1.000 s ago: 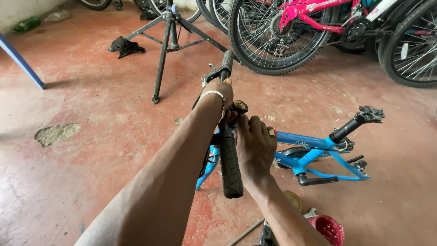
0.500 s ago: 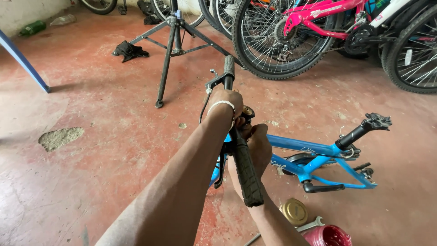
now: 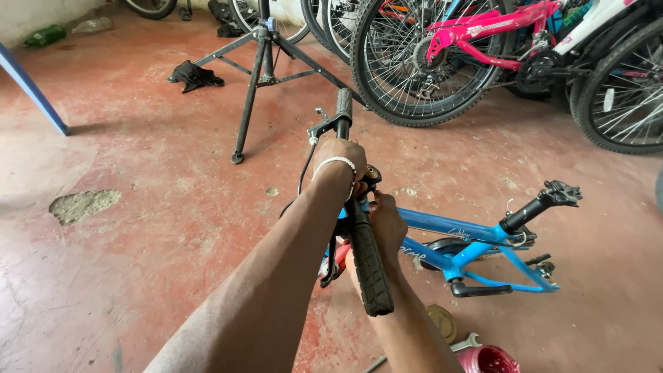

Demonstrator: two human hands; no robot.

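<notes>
Setting: a red-painted concrete floor (image 3: 138, 228), seen from above by the person at work.
Thing in hand: a black bicycle handlebar with ribbed rubber grips (image 3: 359, 228), mounted on a small blue bicycle frame (image 3: 476, 242) that lies near the middle of the floor, its black seat post (image 3: 535, 204) pointing right.
Left hand (image 3: 338, 159): fingers closed around the handlebar near its centre, just below the far grip and brake lever (image 3: 324, 128); a white beaded bracelet (image 3: 333, 163) sits on the wrist.
Right hand (image 3: 387, 221): at the stem, just beside the left hand and touching the bar; whether its fingers are closed on something cannot be told, as the bar hides them.
Doing it well: judging from this, the left hand should hold the bar steady and square to the frame while the right works at the stem, with pressure kept even so the bar does not swing.
Near edge of floor: a round brass-coloured tin lid (image 3: 442, 321), a silver spanner (image 3: 464, 342) and a red tub (image 3: 487, 360).
Far edge: a black tripod repair stand (image 3: 262, 62), a dark rag (image 3: 193, 74), and parked bicycles, one with a pink frame (image 3: 483, 38).
</notes>
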